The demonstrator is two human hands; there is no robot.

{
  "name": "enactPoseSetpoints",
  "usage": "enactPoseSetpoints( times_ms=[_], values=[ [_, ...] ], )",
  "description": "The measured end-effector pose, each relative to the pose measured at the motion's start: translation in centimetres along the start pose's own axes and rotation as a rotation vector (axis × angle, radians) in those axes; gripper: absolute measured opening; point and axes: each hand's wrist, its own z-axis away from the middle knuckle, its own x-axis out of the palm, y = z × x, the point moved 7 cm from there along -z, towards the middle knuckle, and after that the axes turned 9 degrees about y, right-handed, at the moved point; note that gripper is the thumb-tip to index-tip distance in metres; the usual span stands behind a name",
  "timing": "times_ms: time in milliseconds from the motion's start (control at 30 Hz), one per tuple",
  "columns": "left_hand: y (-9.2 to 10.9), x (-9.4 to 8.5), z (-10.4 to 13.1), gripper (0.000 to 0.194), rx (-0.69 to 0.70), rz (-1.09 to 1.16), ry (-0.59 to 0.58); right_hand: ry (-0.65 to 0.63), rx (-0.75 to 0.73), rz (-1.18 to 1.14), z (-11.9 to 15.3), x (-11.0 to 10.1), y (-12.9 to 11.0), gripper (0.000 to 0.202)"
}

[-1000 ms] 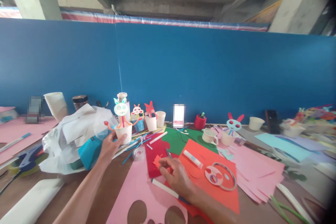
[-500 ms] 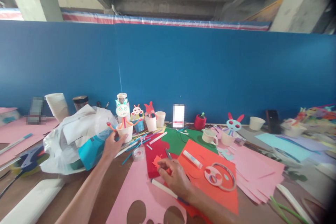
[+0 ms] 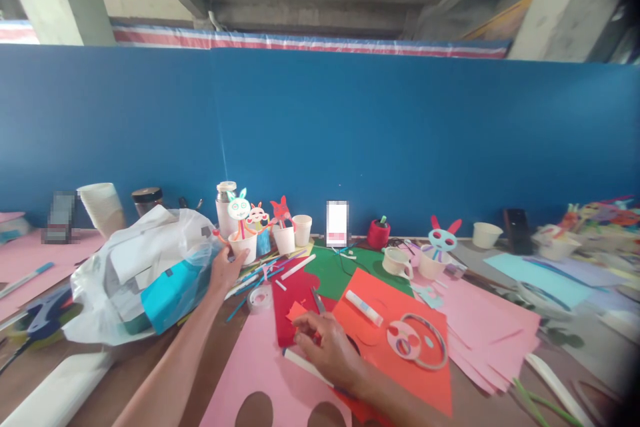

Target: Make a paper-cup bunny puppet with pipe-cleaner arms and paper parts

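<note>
My left hand (image 3: 227,271) is wrapped round the base of a white paper cup (image 3: 244,247) with a white-and-teal rabbit-eared paper figure (image 3: 239,207) standing in it. Over the dark red sheet (image 3: 285,313) my right hand (image 3: 325,340) hangs with curled fingers; a small orange-red paper piece (image 3: 296,311) shows at its fingertips, and whether it is gripped is unclear. Scissors (image 3: 318,300) lie just beyond that hand. Beside the held cup are a blue cup (image 3: 263,242) with a pink-cheeked figure and a white cup (image 3: 285,240) with a red figure.
A plastic bag (image 3: 115,280) bulges at left, near a glue gun (image 3: 45,317). An orange sheet (image 3: 360,280) carries a glue stick (image 3: 364,308) and a ring (image 3: 444,347). Pink sheets (image 3: 490,333) and a cup with a rabbit figure (image 3: 443,240) stand right. A lit phone (image 3: 337,223) leans behind.
The held cup and its figure have shifted right with my left hand, now closer to the blue cup and partly covering its figure. My right hand has barely moved. The view has shifted slightly.
</note>
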Motion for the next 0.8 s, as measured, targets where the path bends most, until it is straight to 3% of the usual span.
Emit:
enactPoseSetpoints(
  times_ms=[333, 800],
  values=[
    [-1.3, 2.1, 0.2, 0.044, 0.005, -0.016, -0.04, -0.044, -0.016, 0.013, 0.0, 0.2, 0.1, 0.018],
    [-0.2, 1.9, 0.8, 0.033, -0.02, 0.031, -0.027, -0.058, -0.015, 0.024, 0.1, 0.4, 0.2, 0.018]
  ],
)
